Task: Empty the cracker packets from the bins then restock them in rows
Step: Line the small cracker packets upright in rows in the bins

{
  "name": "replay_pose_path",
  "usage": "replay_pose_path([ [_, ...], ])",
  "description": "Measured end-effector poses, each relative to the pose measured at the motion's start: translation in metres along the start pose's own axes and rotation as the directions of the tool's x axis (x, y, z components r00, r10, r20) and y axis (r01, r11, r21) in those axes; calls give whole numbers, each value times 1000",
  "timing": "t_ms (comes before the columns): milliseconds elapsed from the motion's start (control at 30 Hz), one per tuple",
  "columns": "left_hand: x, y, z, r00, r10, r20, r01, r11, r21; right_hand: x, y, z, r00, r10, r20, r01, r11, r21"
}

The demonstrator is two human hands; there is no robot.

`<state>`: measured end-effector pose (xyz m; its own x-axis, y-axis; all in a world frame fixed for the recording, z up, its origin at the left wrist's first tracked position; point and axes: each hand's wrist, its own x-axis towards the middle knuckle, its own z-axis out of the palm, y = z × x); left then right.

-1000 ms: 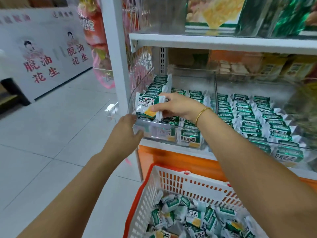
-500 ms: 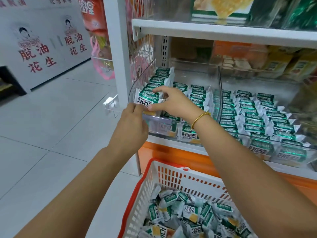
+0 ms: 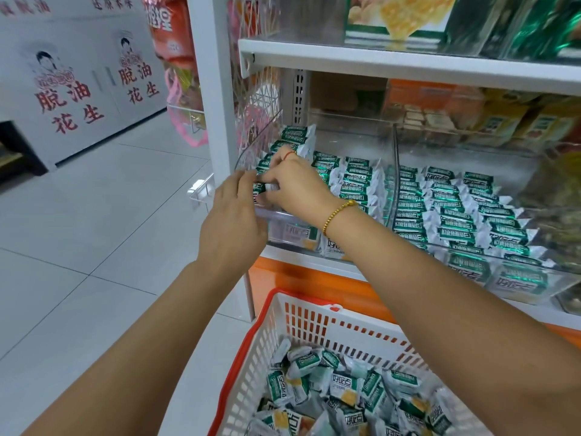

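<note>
right hand (image 3: 295, 184): fingers curled, pinching cracker packet (image 3: 262, 187) | left hand (image 3: 232, 221): fingertips pinch its left end | at clear bin (image 3: 276, 228) front-left corner

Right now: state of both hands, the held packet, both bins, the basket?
Cracker packet: held at the leftmost row's front, not released.
Right hand: pinches it.
Left hand: fingertips at its end; grip hidden.
Left bin: partly stocked in rows.
Right bin: stocked in rows.
Basket: holds loose packets.
</note>
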<state>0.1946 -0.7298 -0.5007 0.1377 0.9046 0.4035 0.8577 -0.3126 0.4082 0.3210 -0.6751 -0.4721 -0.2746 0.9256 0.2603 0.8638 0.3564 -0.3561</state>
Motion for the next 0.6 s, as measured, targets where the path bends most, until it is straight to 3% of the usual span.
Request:
replay_pose_path([
  [133, -5, -2, 2, 994, -42, 102, 38, 998, 43, -19, 1, -1, 999, -21, 24, 20, 1000, 22],
  [300, -31, 16, 0, 994, 77, -79, -78, 997, -1, -89, 17, -31, 983, -31, -183, 28, 999, -19],
  [367, -54, 26, 8, 990, 129, -48, -131, 991, -38, -129, 35, -35, 1000, -16, -13, 14, 994, -109],
  [433, -82, 33, 25, 974, 201, 100, -198, 979, -41, -170, 60, -27, 963, 41, 265, 2, 987, -163],
  [500, -112, 37, 44, 912, 245, 329, -243, 969, -46, -214, 87, -9, 861, 130, 491, -53, 984, -168],
  [600, -151, 38, 72, 762, 199, 617, -266, 964, 17, -275, 126, 31, 672, 246, 698, -204, 968, -145],
])
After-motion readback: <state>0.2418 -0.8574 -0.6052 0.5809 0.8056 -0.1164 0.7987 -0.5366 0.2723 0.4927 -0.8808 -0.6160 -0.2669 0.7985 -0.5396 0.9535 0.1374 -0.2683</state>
